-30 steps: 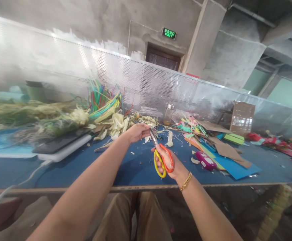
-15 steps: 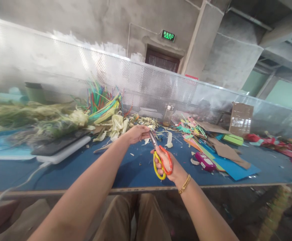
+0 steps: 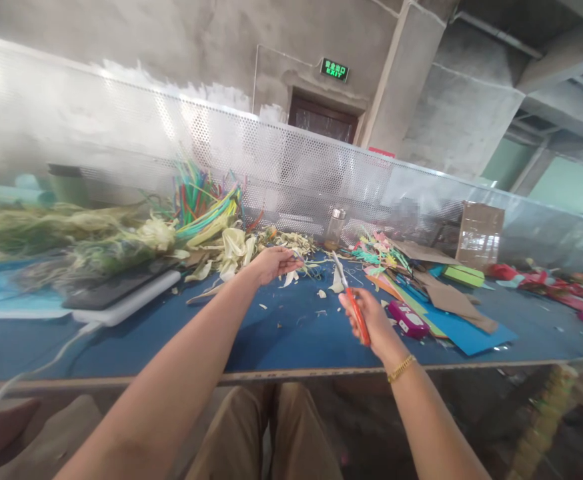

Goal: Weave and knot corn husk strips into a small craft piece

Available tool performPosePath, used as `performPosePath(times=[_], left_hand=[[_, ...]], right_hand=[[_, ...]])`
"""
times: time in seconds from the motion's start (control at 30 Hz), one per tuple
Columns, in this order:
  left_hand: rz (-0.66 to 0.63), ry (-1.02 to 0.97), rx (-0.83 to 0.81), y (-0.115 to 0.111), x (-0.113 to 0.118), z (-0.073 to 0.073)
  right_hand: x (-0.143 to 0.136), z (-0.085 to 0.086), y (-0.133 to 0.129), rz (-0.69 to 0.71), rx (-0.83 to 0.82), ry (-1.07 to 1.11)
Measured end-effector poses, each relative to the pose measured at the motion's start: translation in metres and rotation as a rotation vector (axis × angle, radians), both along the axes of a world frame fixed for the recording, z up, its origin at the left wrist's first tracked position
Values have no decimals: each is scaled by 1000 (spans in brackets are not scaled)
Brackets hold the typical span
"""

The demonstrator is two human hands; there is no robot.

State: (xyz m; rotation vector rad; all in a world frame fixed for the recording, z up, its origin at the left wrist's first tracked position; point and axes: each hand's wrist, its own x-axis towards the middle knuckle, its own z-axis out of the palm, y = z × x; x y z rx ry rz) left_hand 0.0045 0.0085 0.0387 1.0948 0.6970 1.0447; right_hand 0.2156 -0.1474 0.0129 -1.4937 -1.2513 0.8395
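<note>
Fingers: right hand (image 3: 375,323) clamped on scissors (image 3: 357,316), left hand (image 3: 273,265) pinching small piece (image 3: 297,255); scraps (image 3: 322,293) suggest cuts done, remainder unclear.

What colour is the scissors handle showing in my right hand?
Orange-red; the scissors handle shows in the head view.

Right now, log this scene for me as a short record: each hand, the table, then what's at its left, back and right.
Left hand: fingers bunched; anything at the tips is too small to tell
Right hand: holds scissors, blades pointing away from the wearer
Table: blue, littered with small scraps
Left: pale leafy pieces, bundle of coloured strips
Back: clear bottle with metallic lid
Right: purple object, blue sheet
</note>
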Motion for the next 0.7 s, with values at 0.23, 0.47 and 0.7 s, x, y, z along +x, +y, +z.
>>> performPosePath(times=[0.23,0.47,0.7], left_hand=[[77,74,31,4,1,-7],[45,141,97,2,2,-7],[-124,275,333,-11,12,-3]], right_hand=[[60,-3,37,-272,-208,-1026],[30,2,39,-227,-3,-1089],[-41,6,71,42,29,125]])
